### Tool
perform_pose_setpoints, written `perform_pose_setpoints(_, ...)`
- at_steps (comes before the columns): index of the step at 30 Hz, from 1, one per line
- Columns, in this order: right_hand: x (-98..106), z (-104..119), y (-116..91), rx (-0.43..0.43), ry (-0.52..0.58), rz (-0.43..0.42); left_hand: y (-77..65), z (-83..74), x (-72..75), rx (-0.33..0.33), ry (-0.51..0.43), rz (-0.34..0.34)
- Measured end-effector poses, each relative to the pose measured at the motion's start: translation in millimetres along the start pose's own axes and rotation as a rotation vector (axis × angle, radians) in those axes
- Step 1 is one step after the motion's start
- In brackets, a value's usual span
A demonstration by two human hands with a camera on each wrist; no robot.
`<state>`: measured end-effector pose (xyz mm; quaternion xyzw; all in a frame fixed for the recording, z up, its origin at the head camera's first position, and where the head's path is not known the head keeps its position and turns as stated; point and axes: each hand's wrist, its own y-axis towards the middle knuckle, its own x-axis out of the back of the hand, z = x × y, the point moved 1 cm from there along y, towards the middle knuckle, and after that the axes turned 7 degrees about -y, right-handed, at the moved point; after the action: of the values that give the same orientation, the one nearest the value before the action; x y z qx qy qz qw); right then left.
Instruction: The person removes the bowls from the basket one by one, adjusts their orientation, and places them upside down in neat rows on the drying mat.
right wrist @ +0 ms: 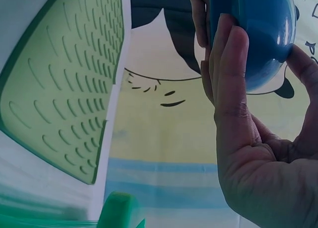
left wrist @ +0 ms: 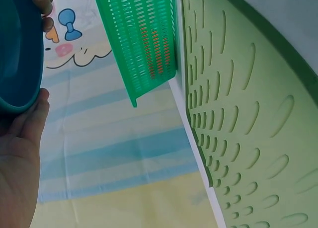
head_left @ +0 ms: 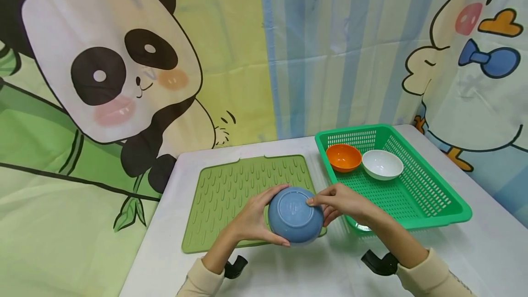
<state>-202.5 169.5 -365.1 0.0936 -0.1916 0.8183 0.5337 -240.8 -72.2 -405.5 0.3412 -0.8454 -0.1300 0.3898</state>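
Note:
A blue bowl [head_left: 294, 217] is tilted so that its base ring faces the head camera, above the front edge of the green mat. My left hand [head_left: 256, 219] grips it around the left side, fingers at the top and thumb at the bottom. On its right side my right hand [head_left: 340, 201] pinches it, thumb on the base. The right wrist view shows the glossy blue bowl [right wrist: 266, 44] between the thumb and fingers of the right hand [right wrist: 258, 153]. In the left wrist view only part of the blue bowl [left wrist: 20, 49] shows above the left hand [left wrist: 22, 158].
A green ridged mat [head_left: 231, 191] lies on the white table [head_left: 161, 251]. To its right stands a green perforated basket [head_left: 449, 200] holding an orange bowl [head_left: 343, 158] and a white bowl [head_left: 382, 165]. Another white rim [head_left: 363, 227] shows at the basket's near left corner. A printed curtain [head_left: 231, 58] hangs behind.

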Motion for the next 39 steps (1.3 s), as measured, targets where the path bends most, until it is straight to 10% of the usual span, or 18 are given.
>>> perform_pose_setpoints(9, -4, 4, 3, 0.092, -0.054, -0.115, -2.8, -0.1, 10.2, 0.003, 0.005, -0.065)
perform_pose_setpoints(20, -13, -1, 11, 0.701, -0.354, -0.161, -2.2, -11.9, 20.8, -0.05, 0.029, -0.109)
perform_pose_setpoints(28, -25, -1, 12, 0.739, -0.489, -0.19, 1.3, -37.7, 23.8, -0.059, 0.029, -0.111)
perform_pose_setpoints(39, -27, -5, 16, 0.737, -0.544, -0.197, -2.5, -33.1, 22.4, -0.041, 0.04, -0.122)
